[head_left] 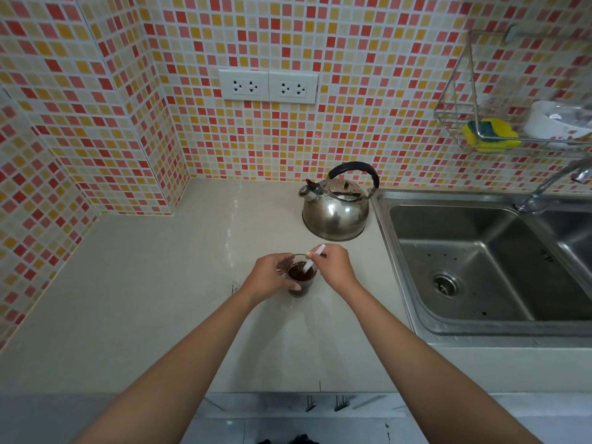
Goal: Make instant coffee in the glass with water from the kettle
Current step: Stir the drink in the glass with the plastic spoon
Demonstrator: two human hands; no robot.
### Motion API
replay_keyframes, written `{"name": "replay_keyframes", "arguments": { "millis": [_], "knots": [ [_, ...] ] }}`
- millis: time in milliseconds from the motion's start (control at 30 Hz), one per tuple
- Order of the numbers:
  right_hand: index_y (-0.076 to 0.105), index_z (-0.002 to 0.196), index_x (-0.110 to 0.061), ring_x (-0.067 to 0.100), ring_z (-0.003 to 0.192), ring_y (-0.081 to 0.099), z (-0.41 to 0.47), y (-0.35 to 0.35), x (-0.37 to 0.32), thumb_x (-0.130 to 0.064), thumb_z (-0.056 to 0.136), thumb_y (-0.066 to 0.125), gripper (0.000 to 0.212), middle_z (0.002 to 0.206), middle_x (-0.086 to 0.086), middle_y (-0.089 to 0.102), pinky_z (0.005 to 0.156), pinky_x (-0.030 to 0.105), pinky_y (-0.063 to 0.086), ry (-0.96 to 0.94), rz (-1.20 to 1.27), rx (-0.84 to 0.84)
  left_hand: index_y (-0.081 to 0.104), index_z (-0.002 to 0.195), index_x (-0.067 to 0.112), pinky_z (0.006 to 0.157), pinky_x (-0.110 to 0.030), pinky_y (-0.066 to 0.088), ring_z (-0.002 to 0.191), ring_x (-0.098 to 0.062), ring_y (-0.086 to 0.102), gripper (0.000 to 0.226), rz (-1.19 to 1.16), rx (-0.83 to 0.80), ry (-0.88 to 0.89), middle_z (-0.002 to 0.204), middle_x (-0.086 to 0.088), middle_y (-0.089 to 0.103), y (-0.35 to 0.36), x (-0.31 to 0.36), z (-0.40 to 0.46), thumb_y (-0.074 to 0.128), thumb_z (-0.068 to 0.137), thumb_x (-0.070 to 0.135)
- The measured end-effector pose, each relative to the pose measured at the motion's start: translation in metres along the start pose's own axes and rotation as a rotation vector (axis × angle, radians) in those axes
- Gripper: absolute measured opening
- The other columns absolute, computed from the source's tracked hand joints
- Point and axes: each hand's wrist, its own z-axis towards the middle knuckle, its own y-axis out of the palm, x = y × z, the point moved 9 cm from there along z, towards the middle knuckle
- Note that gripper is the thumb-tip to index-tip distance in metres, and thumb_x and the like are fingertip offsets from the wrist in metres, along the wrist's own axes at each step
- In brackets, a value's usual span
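A small glass [301, 278] of dark brown coffee stands on the beige counter [160, 299] in the middle of the view. My left hand [272, 277] wraps around its left side and holds it. My right hand [334, 265] pinches a thin white stirrer [312, 259] whose lower end dips into the dark liquid. A shiny steel kettle [336, 208] with a black handle sits on the counter behind the glass, its spout pointing left, close to the sink's edge.
A steel sink [480, 261] with a tap [551, 184] fills the right side. A wire rack [499, 123] on the tiled wall holds a yellow sponge and a white bowl. Two wall sockets [269, 86] are above the counter.
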Motion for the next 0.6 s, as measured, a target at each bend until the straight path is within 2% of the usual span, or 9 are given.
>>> {"name": "replay_keyframes", "arguments": {
  "millis": [100, 200, 267, 333, 400, 500, 600],
  "knots": [
    [0.071, 0.065, -0.010, 0.005, 0.052, 0.055, 0.001, -0.003, 0.013, -0.012, 0.086, 0.060, 0.024, 0.053, 0.001, 0.063, 0.051, 0.011, 0.038, 0.084, 0.049, 0.038, 0.062, 0.123, 0.009, 0.102, -0.033, 0.049, 0.113, -0.020, 0.062, 0.074, 0.013, -0.003, 0.000, 0.119, -0.006, 0.067, 0.001, 0.000, 0.000, 0.087, 0.054, 0.002],
    [0.072, 0.065, -0.009, 0.006, 0.051, 0.054, 0.001, -0.001, 0.017, -0.010, 0.086, 0.058, 0.025, 0.054, 0.002, 0.063, 0.054, 0.018, 0.039, 0.126, 0.102, 0.041, 0.060, 0.126, 0.007, 0.098, -0.029, 0.049, 0.112, -0.020, 0.061, 0.077, 0.014, 0.005, -0.011, 0.121, -0.006, 0.067, 0.000, -0.001, -0.001, 0.088, 0.054, 0.003],
    [0.070, 0.061, -0.009, 0.005, 0.052, 0.056, 0.002, -0.005, 0.018, -0.009, 0.086, 0.058, 0.027, 0.061, 0.004, 0.066, 0.056, 0.021, 0.042, 0.131, 0.175, 0.070, 0.063, 0.121, 0.010, 0.088, -0.021, 0.048, 0.105, -0.018, 0.063, 0.072, 0.023, 0.012, -0.005, 0.111, -0.001, 0.068, -0.001, 0.000, -0.001, 0.088, 0.053, 0.003],
    [0.072, 0.070, -0.004, 0.000, 0.046, 0.054, 0.001, -0.010, 0.014, -0.012, 0.086, 0.061, 0.020, 0.056, -0.002, 0.063, 0.053, 0.019, 0.040, 0.097, 0.188, 0.095, 0.065, 0.119, 0.012, 0.083, -0.018, 0.047, 0.100, -0.015, 0.062, 0.071, 0.018, 0.017, 0.007, 0.102, 0.007, 0.067, -0.001, 0.002, -0.002, 0.089, 0.052, 0.002],
    [0.072, 0.079, -0.003, 0.003, 0.051, 0.056, -0.001, -0.011, 0.007, -0.015, 0.086, 0.063, 0.017, 0.057, -0.001, 0.062, 0.055, 0.020, 0.040, 0.043, 0.138, 0.090, 0.064, 0.120, 0.011, 0.087, -0.020, 0.048, 0.102, -0.016, 0.062, 0.073, 0.017, 0.015, 0.013, 0.103, 0.007, 0.066, -0.001, 0.002, -0.002, 0.089, 0.052, 0.002],
    [0.071, 0.076, -0.001, 0.017, 0.064, 0.059, -0.004, -0.005, 0.006, -0.016, 0.087, 0.063, 0.020, 0.066, 0.006, 0.065, 0.063, 0.025, 0.042, 0.000, 0.057, 0.054, 0.064, 0.121, 0.012, 0.093, -0.025, 0.048, 0.107, -0.018, 0.062, 0.073, 0.013, 0.012, 0.006, 0.109, 0.004, 0.065, -0.001, 0.001, -0.001, 0.088, 0.053, 0.002],
    [0.071, 0.072, -0.002, 0.014, 0.055, 0.054, -0.005, -0.004, 0.016, -0.015, 0.085, 0.065, 0.020, 0.061, 0.008, 0.063, 0.058, 0.024, 0.041, 0.062, 0.094, 0.072, 0.064, 0.119, 0.011, 0.097, -0.030, 0.049, 0.109, -0.022, 0.063, 0.071, 0.015, 0.012, 0.007, 0.112, -0.002, 0.068, -0.001, 0.001, -0.001, 0.088, 0.053, 0.003]
  ]
}}
